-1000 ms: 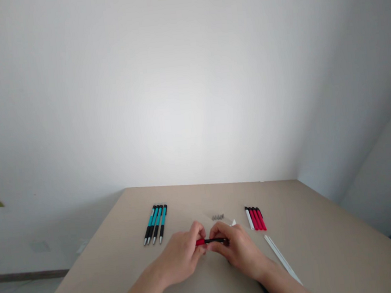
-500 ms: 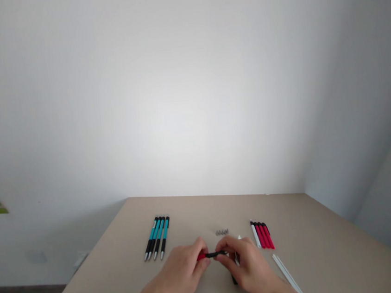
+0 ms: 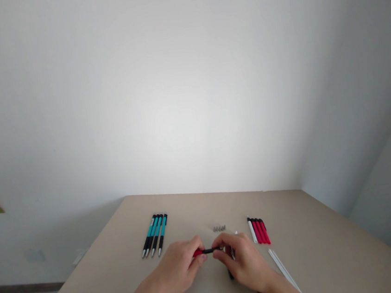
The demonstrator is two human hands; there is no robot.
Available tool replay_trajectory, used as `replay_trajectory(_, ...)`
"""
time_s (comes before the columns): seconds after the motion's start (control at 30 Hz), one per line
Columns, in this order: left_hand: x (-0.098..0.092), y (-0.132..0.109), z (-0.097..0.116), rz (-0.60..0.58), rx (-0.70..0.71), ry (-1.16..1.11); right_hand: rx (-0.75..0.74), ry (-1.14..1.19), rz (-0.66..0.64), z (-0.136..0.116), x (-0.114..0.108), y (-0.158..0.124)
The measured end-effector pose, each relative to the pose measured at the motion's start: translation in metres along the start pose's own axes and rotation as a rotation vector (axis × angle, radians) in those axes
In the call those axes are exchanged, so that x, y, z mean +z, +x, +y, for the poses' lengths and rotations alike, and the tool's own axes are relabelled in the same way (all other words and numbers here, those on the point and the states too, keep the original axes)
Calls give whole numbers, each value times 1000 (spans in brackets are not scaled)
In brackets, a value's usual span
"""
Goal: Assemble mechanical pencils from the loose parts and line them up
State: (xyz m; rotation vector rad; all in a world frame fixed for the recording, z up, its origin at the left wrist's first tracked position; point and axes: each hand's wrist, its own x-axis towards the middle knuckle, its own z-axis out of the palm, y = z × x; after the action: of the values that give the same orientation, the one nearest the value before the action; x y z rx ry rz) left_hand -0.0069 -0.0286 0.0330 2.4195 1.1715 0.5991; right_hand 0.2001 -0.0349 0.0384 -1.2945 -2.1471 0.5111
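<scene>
Between my hands, above the front middle of the table, a pen [image 3: 208,251] with a red barrel and a black grip lies roughly level. My left hand [image 3: 182,264] is closed on its red barrel. At the other end, the fingertips of my right hand [image 3: 240,256] pinch the black part near the tip. A short black piece [image 3: 230,274] shows partly under my right hand; its kind is hidden. Just beyond the hands sit several small metal springs [image 3: 219,228] in a row.
Several teal-and-black pens [image 3: 155,234] lie side by side at left. On the right are red pen barrels [image 3: 261,231] with a white one [image 3: 252,230] beside them. Thin white refills [image 3: 283,270] lie near my right forearm. The table [image 3: 188,208] meets a wall behind.
Both hands keep their hold on the pen, with only slight finger movement. The whole view has shifted a little, so everything on the table appears slightly higher and further left.
</scene>
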Motion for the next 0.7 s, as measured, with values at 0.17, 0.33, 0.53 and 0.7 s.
replay_trajectory(0.17, 1, 0, -2, 0, 13, -1, -20, 19, -54, 0, 2, 1)
replay_trajectory(0.33, 3, 2, -3, -22, 21, 34, -48, 25, -59, -1, 1, 1)
replay_trajectory(0.53, 4, 2, -4, -32, 17, -2, -94, -27, -41, 3, 1, 2)
replay_trajectory(0.7, 3, 2, -4, -24, 33, -20, -96, 4, -62, 3, 2, 2)
